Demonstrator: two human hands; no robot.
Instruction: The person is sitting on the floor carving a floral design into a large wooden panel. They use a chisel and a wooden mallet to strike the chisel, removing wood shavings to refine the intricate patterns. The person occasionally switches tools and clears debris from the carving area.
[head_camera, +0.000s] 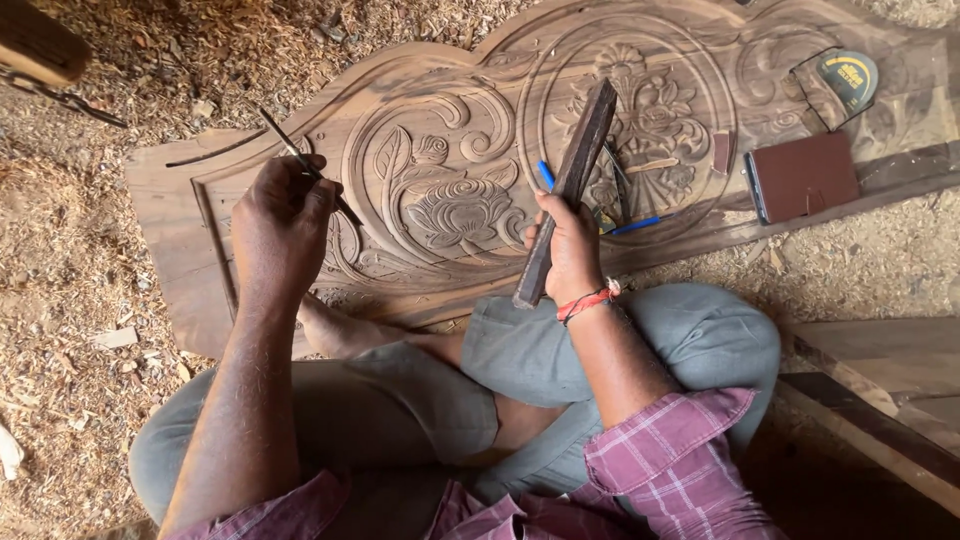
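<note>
Above grey-trousered crossed legs (620, 340), the right hand (568, 250) has its grip wrapped tight round a wooden mallet bar (568, 190), the left hand (282, 225) pinches a thin chisel (300, 160) against the carved floral wood panel (450, 170) lying on the sawdust-strewn floor (70, 280), with a brown notebook (803, 176) and tape measure (848, 75) beyond.

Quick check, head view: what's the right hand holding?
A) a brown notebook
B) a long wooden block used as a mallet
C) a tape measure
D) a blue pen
B: the right hand is wrapped around a long dark wooden block raised over the carved panel, while the blue pen, tape measure and brown notebook all lie loose on the panel.
</note>
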